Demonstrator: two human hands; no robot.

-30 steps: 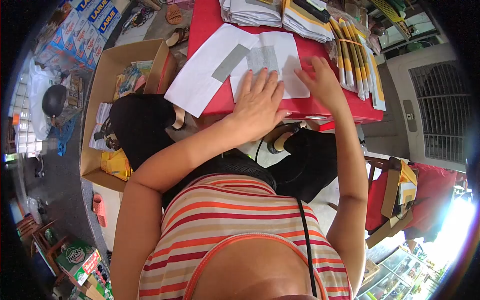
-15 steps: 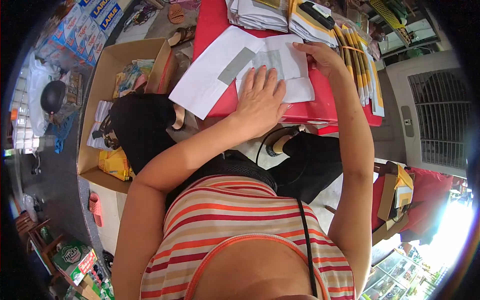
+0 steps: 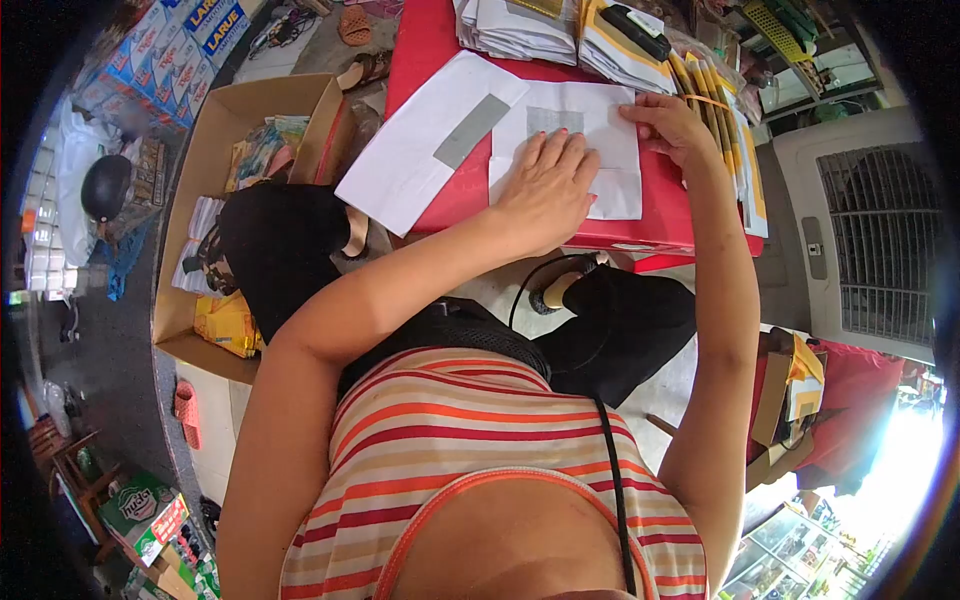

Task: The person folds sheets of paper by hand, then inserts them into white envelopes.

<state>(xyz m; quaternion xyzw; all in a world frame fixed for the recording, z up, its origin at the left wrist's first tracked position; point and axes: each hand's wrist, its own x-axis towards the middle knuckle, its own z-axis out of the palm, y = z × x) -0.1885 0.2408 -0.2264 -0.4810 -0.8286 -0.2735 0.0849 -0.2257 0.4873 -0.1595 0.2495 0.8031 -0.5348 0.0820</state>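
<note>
A creased white sheet of paper with a grey rectangle on it lies on a red table. My left hand rests flat on its lower middle, fingers spread and covering part of the grey rectangle. At the sheet's upper right edge, my right hand pinches the paper between thumb and fingers. Just left of the sheet is another white paper piece, folded and tilted, with a grey strip; their edges meet or overlap slightly.
Stacked white papers and a bundle of yellow-edged envelopes held by a band line the table's far and right sides. A black object tops one pile. On the left stands an open cardboard box with packets inside.
The sheet now lies flatter and squarer, shifted slightly right. My left hand has slid right across it, and my right hand has moved a little right with its edge.
</note>
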